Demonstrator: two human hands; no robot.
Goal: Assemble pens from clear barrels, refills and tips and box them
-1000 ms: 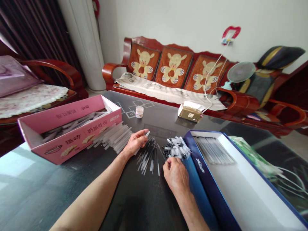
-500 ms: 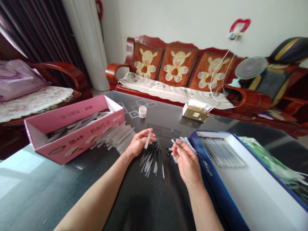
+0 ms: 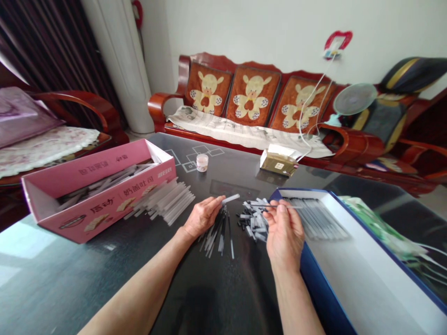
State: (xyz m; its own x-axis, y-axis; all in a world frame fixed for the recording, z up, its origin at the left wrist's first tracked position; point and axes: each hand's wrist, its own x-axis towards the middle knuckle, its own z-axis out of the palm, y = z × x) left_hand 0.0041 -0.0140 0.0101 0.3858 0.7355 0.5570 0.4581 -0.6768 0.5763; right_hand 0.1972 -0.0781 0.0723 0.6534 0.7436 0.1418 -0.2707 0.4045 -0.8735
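Plastic refill (image 3: 256, 205) pinched in raised right hand (image 3: 283, 235)

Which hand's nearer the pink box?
Left. The left hand is just right of the clear plastic sticks spilling beside the pink box, not touching the box. The right hand is farther right, past the pile of small dark-and-clear pieces.

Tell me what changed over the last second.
The right hand moved rightward to the edge of the blue-rimmed box and now pinches a thin pen refill between its fingers. The left hand turned its clear plastic tube from upright to nearly level. The pink carton and the stack of clear tubes beside it stayed as they were.
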